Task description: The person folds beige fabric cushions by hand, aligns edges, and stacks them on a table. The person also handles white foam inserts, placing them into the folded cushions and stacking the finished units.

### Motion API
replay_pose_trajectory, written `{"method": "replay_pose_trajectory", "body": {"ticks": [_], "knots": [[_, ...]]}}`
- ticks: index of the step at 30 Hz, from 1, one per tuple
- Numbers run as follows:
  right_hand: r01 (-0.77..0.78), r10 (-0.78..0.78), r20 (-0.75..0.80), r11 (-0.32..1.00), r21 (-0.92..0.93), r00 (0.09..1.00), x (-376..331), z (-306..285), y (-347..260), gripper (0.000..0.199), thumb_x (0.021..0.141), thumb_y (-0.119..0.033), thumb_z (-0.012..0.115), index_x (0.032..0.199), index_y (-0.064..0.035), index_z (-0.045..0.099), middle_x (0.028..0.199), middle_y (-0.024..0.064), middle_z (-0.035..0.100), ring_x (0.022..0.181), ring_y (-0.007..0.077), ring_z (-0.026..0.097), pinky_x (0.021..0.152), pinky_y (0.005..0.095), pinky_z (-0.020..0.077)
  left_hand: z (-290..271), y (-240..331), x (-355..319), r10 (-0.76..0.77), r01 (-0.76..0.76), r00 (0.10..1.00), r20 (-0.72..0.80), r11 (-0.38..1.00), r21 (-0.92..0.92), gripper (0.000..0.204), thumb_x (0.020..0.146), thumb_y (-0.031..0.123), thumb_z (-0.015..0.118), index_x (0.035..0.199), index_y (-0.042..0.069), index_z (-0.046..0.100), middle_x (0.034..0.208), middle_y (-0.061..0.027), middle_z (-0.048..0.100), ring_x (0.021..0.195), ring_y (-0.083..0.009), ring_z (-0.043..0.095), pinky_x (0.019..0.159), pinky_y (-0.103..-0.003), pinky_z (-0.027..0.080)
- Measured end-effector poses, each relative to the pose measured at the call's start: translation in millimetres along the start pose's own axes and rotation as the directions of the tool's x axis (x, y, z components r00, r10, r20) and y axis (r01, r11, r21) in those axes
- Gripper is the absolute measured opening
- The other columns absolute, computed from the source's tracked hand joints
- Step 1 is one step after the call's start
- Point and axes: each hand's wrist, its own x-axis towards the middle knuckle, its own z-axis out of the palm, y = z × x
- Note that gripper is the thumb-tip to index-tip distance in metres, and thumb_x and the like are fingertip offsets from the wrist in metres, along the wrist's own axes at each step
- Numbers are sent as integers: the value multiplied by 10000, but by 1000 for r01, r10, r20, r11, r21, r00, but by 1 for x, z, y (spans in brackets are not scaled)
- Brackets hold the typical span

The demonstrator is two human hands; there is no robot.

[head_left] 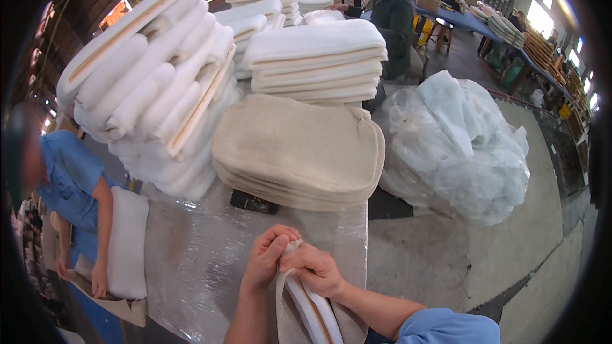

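Observation:
At the near edge of the table, my left hand (262, 256) and my right hand (317, 269) are closed side by side on the upper end of a beige fabric cover (285, 299). A white padded cushion insert (312, 315) with a tan stripe along its edge shows inside the cover's opening. The cover's lower part runs out of view at the bottom. Just beyond my hands lies a stack of beige covered cushions (296, 146). A dark phone-like object (254, 202) rests at the stack's near left edge.
Tall piles of white cushion inserts (153, 76) stand on the plastic-covered table (191, 267). To the right, a large clear plastic bag (456, 146) of white material sits on the floor. A co-worker in blue (73, 178) handles a cover at the left; another person (392, 25) stands beyond the piles.

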Motion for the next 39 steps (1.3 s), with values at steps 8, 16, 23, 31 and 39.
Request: {"method": "replay_pose_trajectory", "body": {"ticks": [8, 16, 23, 31, 39], "knots": [[40, -40, -6, 999, 6, 999, 1, 4, 1, 104, 945, -71, 752, 1045, -98, 756, 1071, 27, 779, 919, 222, 669, 863, 362, 509, 9, -2, -12, 116, -116, 992, -52, 993, 10, 268, 1061, 247, 674, 1215, 28, 679, 1228, -68, 676, 1103, -141, 626, 974, -301, 500], [26, -26, 21, 999, 28, 999, 2, 7, 0, 102, 950, -58, 733, 1044, -89, 759, 1045, 22, 768, 877, 242, 656, 821, 368, 517, 11, -5, -19, 98, -104, 985, -141, 994, -34, 252, 1052, 258, 694, 1174, 39, 664, 1189, -42, 661, 1046, -128, 623, 928, -289, 502], [18, -22, 62, 998, 67, 998, 0, 12, 4, 98, 951, -75, 744, 1047, -85, 762, 1056, 29, 772, 851, 268, 652, 804, 377, 516, 13, 1, -28, 52, -41, 967, -251, 998, 48, 288, 1045, 303, 679, 1117, 24, 668, 1164, -97, 676, 1201, -225, 596, 1115, -395, 425], [-348, 304, 180, 881, 320, 936, 49, -17, 21, 404, 1101, -394, 568, 1200, -52, 759, 1051, 14, 752, 932, 140, 660, 887, 317, 523, -5, -10, -19, 129, -151, 953, -274, 987, -61, 389, 1124, 346, 509, 1316, 22, 604, 1248, -92, 655, 1183, -179, 596, 1054, -339, 462], [-660, 599, 388, 750, 32, 700, 91, 8, 70, 917, 1046, -797, 221, 1520, -94, 570, 1465, 193, 582, 1240, 278, 593, 1146, 435, 428, -52, -98, 3, -125, 48, 955, -268, 959, -278, 600, 1122, 529, 439, 1434, 29, 551, 1416, -143, 591, 1289, -224, 552, 1127, -370, 410]]}}
